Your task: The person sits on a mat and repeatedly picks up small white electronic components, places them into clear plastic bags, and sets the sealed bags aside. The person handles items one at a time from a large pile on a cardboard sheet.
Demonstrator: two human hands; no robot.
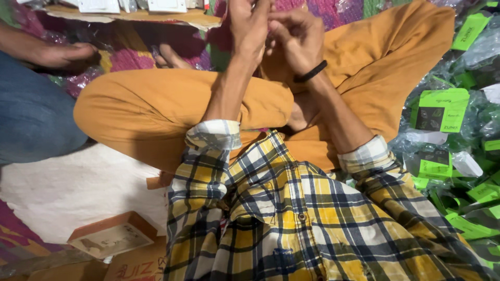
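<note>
I sit cross-legged in mustard trousers and a yellow checked shirt. Both hands are raised together over my lap at the top of the view. My left hand has its fingers curled and pressed against my right hand, which wears a black band at the wrist. The fingertips of both hands meet at a small spot between them. Whatever lies there is hidden by the fingers and cut off by the frame's top edge.
A heap of clear plastic packets with green cards lies at my right. A cardboard tray with white items stands ahead. Another person's hand and blue-jeaned leg are at left. A small flat box lies beside a white cloth.
</note>
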